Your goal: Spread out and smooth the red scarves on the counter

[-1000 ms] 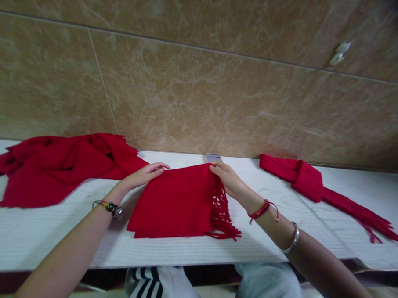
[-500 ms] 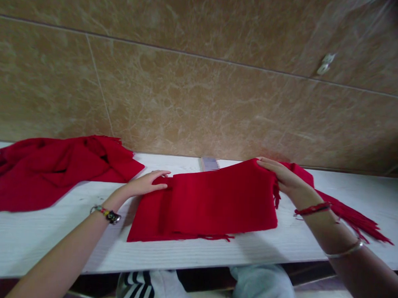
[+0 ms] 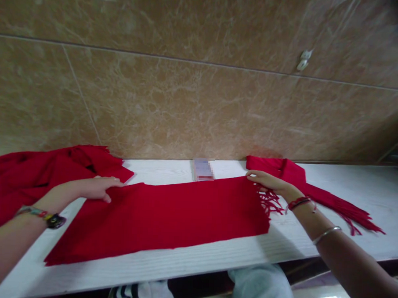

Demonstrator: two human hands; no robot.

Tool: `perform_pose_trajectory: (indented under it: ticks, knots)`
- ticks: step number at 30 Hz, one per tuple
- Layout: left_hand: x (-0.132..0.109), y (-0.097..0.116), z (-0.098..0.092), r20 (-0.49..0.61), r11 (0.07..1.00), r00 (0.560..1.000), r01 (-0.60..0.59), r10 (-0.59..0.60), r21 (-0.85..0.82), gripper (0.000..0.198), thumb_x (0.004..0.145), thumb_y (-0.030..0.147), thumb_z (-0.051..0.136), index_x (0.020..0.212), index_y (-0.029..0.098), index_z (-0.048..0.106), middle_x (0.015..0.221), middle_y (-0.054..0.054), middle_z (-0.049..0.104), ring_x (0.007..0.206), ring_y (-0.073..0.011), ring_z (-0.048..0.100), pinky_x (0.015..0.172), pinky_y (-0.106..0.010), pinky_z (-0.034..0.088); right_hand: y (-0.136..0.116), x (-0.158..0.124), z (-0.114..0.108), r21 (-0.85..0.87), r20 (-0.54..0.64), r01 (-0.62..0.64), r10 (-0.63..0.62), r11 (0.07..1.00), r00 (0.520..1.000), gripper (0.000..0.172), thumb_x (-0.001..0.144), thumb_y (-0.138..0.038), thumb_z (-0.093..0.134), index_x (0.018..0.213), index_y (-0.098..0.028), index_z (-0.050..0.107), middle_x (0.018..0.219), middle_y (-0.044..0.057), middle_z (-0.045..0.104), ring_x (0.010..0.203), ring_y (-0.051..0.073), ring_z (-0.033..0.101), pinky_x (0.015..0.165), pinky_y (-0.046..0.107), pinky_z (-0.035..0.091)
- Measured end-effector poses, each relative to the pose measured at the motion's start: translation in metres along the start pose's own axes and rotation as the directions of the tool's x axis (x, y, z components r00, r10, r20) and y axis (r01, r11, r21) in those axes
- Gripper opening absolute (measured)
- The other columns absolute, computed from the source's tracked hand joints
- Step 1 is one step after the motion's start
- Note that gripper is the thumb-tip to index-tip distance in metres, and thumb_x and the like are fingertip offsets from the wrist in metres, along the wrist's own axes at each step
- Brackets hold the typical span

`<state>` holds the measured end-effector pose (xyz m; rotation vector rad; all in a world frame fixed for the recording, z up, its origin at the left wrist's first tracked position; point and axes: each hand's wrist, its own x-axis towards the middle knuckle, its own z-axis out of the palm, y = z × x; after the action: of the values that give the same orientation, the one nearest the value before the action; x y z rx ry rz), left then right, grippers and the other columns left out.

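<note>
A red scarf [image 3: 179, 218] lies spread in a long folded strip on the white bench top, with fringe at its right end. My right hand [image 3: 268, 182] pinches the far right corner of this scarf, and the fringe hangs beside the fingers. At the far left edge of the strip, my left hand [image 3: 100, 188] rests with fingers stretched out and thumb apart, touching the cloth. The fingertips of that hand lie along the edge.
A crumpled red scarf [image 3: 53, 164] lies at the left, partly behind my left arm. Another red scarf [image 3: 293, 173] with fringe is at the back right. A small pale packet [image 3: 203, 169] lies by the brown tiled wall [image 3: 174, 108]. The white bench [image 3: 167, 264] has its front edge near my knees.
The folded scarf has been opened out into a longer strip. My left hand has moved left along the edge; my right hand still grips the right corner, now lower and slightly left.
</note>
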<state>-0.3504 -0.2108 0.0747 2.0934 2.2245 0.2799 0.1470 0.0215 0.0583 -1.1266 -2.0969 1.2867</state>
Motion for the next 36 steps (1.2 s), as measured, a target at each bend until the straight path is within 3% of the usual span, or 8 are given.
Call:
perform_pose_trajectory:
  ticks: [3, 7, 10, 14, 20, 24, 30, 36]
  knots:
    - [-0.008, 0.006, -0.016, 0.144, 0.945, 0.988, 0.003, -0.053, 0.328, 0.040, 0.071, 0.006, 0.039, 0.104, 0.018, 0.060, 0.111, -0.005, 0.061, 0.105, -0.0194, 0.050, 0.087, -0.036, 0.035, 0.004, 0.016, 0.009, -0.408, 0.075, 0.084, -0.059, 0.909, 0.995, 0.016, 0.077, -0.027, 0.050, 0.079, -0.015, 0.059, 0.055, -0.002, 0.055, 0.044, 0.008, 0.048, 0.041, 0.018, 0.037]
    - [0.003, 0.065, -0.014, 0.043, 0.851, 0.997, 0.031, -0.063, 0.524, 0.050, 0.080, 0.003, 0.028, 0.124, 0.019, 0.045, 0.124, -0.012, 0.049, 0.112, -0.0242, 0.045, 0.088, -0.039, 0.035, 0.000, 0.028, 0.029, -0.689, -0.003, 0.097, -0.137, 0.718, 0.991, 0.019, 0.077, -0.017, 0.048, 0.092, -0.013, 0.060, 0.075, 0.007, 0.063, 0.066, 0.016, 0.058, 0.059, 0.025, 0.044]
    - [0.022, 0.130, 0.010, 0.052, 0.899, 0.995, -0.096, 0.082, 0.428, 0.045, 0.084, 0.021, 0.039, 0.129, 0.016, 0.039, 0.133, -0.015, 0.039, 0.121, -0.0248, 0.037, 0.096, -0.036, 0.031, -0.007, 0.013, 0.054, -0.750, -0.065, 0.171, -0.329, 0.639, 0.942, 0.026, 0.079, -0.018, 0.049, 0.104, -0.013, 0.055, 0.106, 0.015, 0.056, 0.097, 0.024, 0.052, 0.080, 0.037, 0.043]
    - [0.037, 0.196, 0.058, 0.153, 0.943, 0.960, -0.263, 0.235, 0.204, 0.057, 0.084, 0.048, 0.041, 0.134, 0.025, 0.030, 0.143, -0.011, 0.022, 0.129, -0.0292, 0.019, 0.101, -0.045, 0.022, -0.007, -0.029, 0.076, -0.756, 0.096, 0.411, -0.535, 0.509, 0.839, 0.039, 0.082, -0.032, 0.049, 0.118, -0.018, 0.046, 0.121, 0.013, 0.047, 0.114, 0.026, 0.041, 0.091, 0.044, 0.039]
    - [0.052, 0.193, 0.104, 0.150, 0.963, 0.962, -0.248, 0.230, 0.110, 0.055, 0.086, 0.052, 0.028, 0.135, 0.028, 0.025, 0.144, -0.006, 0.017, 0.131, -0.0270, 0.013, 0.102, -0.051, 0.015, 0.034, -0.061, 0.036, -0.687, 0.240, 0.461, -0.423, 0.562, 0.874, 0.033, 0.085, -0.023, 0.043, 0.117, -0.020, 0.048, 0.121, 0.010, 0.049, 0.111, 0.020, 0.046, 0.094, 0.039, 0.039]
    - [0.056, 0.184, 0.102, 0.139, 0.957, 0.965, -0.245, 0.224, 0.155, 0.053, 0.087, 0.047, 0.028, 0.136, 0.027, 0.024, 0.144, -0.005, 0.018, 0.131, -0.0260, 0.014, 0.102, -0.050, 0.017, 0.035, -0.071, 0.013, -0.689, 0.075, 0.406, -0.499, 0.600, 0.864, 0.026, 0.082, -0.014, 0.041, 0.103, -0.018, 0.056, 0.107, 0.011, 0.055, 0.101, 0.019, 0.052, 0.088, 0.038, 0.043]
    - [0.055, 0.237, 0.090, 0.132, 0.906, 0.952, -0.303, 0.276, 0.296, 0.046, 0.086, 0.026, 0.035, 0.129, 0.011, 0.039, 0.141, -0.015, 0.023, 0.130, -0.0275, 0.019, 0.103, -0.046, 0.019, 0.004, -0.092, 0.041, -0.576, 0.306, 0.564, -0.483, 0.592, 0.820, 0.027, 0.071, -0.014, 0.057, 0.098, -0.016, 0.055, 0.096, 0.007, 0.058, 0.090, 0.017, 0.054, 0.080, 0.030, 0.045]
    - [0.068, 0.278, 0.111, 0.136, 0.878, 0.877, -0.472, 0.460, 0.080, 0.052, 0.088, 0.043, 0.031, 0.134, 0.019, 0.030, 0.142, -0.009, 0.023, 0.130, -0.0231, 0.020, 0.103, -0.042, 0.021, 0.018, -0.079, 0.053, -0.747, 0.263, 0.521, -0.535, 0.413, 0.803, 0.020, 0.074, -0.004, 0.046, 0.084, -0.013, 0.061, 0.085, 0.008, 0.061, 0.078, 0.017, 0.055, 0.073, 0.029, 0.046]
